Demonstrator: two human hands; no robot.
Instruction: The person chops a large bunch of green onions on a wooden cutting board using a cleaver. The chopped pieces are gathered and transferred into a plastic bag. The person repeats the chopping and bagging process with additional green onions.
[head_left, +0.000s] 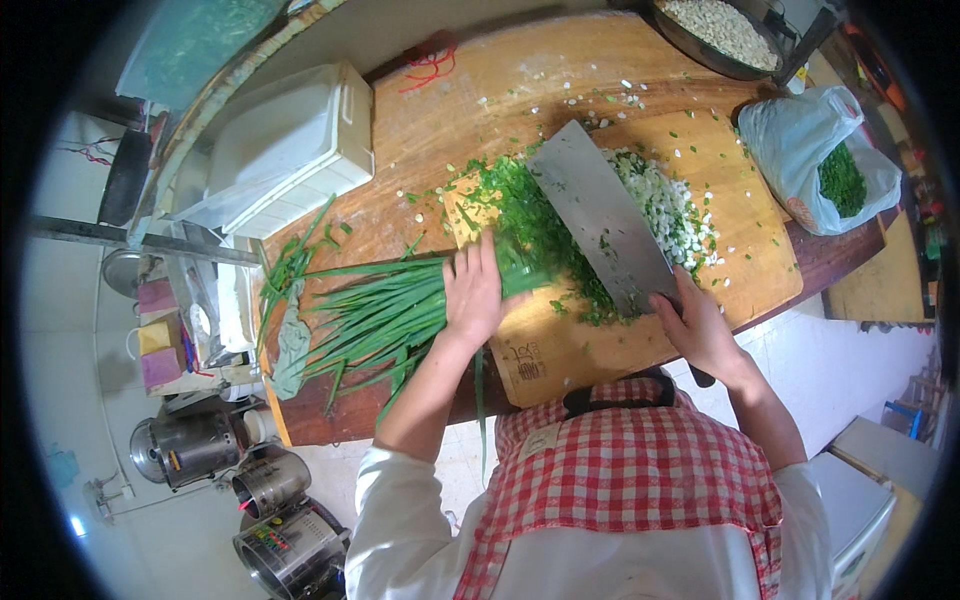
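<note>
A bunch of long green scallions or chives (382, 307) lies across the left side of the wooden cutting board (555, 367). My left hand (476, 289) presses on it near its cut end. The handle of a broad cleaver (600, 217) is in my right hand (697, 326), and the blade lies tilted over chopped greens with green bits stuck to it. Bright green cut pieces (517, 195) are heaped left of the blade. White and pale green chopped pieces (667, 206) are spread to its right. Motion blurs the cut end beside my left hand.
A white plastic bin (300, 150) stands at the table's left. At the right sits a plastic bag (787, 150) with chopped greens (841, 180). A pan of pale chopped pieces (720, 30) is at the back right. Red string (431, 67) and a green cloth (292, 352) lie on the table.
</note>
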